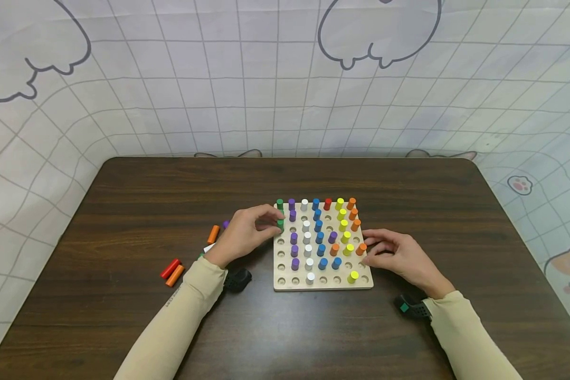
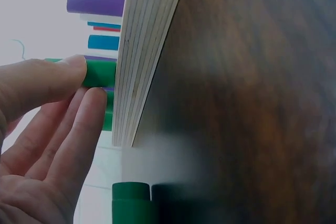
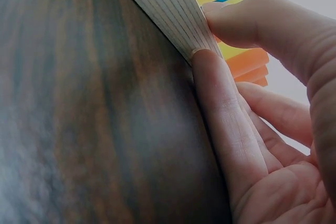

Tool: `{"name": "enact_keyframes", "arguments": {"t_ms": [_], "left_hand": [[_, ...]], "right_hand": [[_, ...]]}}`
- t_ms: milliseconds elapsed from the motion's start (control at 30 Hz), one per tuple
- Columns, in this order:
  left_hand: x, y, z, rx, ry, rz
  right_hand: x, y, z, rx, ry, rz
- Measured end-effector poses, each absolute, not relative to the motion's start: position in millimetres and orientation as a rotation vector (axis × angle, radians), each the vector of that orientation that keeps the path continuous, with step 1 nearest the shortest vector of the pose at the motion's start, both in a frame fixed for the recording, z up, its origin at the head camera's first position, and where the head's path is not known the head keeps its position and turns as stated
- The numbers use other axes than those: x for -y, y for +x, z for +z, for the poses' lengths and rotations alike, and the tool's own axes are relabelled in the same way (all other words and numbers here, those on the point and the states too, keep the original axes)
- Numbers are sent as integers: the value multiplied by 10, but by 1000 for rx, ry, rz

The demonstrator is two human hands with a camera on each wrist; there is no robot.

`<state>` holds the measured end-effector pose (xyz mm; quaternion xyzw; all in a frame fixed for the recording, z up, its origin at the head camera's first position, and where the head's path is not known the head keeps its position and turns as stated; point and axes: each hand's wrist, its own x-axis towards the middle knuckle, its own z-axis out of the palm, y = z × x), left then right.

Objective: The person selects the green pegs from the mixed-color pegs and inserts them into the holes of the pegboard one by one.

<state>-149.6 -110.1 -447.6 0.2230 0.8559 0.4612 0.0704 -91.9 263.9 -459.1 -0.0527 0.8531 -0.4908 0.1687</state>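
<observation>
Board (image 1: 332, 288), flat on dark table (image 1: 76, 316), near the middle. Looks like layered wood: probably stiff, not heavy, apt to skid if pushed, so best steadied by the edge, away from its rows. Held that way by right hand (image 1: 404, 258), thumb and fingers on right edge. At board's left column, in left hand (image 1: 242, 232), a green peg (image 2: 100, 73) pinched between thumb and finger, upright, base down at board; cannot tell if fully seated. Likely light, hard, not fragile; looks smooth, so may twist or slip in fingertips. Best taken by upper end, leaving lower end free. Left of board, loose pegs (image 1: 171, 268): likely to roll if nudged, best pinched mid-length.
</observation>
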Motion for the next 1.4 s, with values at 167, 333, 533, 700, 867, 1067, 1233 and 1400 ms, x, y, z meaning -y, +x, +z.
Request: {"name": "enact_keyframes", "arguments": {"t_ms": [167, 333, 533, 700, 867, 1067, 1233, 1400], "left_hand": [[1109, -1495, -4471, -2563, 668, 1387], [1105, -1495, -4463, -2571, 661, 1373], [1101, -1496, -4457, -2583, 659, 1376], [1098, -1495, -4465, -2594, 653, 1391], [1098, -1496, -4475, -2585, 650, 1403], [1110, -1493, -4458, -2569, 649, 1414], [1137, -1481, -4419, -2604, 628, 1385], [1188, -1500, -4381, -2623, 647, 1383]], "right_hand": [[-2637, -918, -4592, -2415, -150, -1405], [-2637, -919, -4592, -2412, -159, -1411], [-2638, -922, -4588, -2414, -182, -1414], [-2636, -926, -4584, -2419, -185, -1406], [-2634, -923, -4581, -2424, -176, -1399], [-2631, -923, -4581, -2434, -149, -1378], [-2632, -922, -4582, -2441, -151, -1372], [-2634, -913, -4603, -2448, -154, -1382]]}}
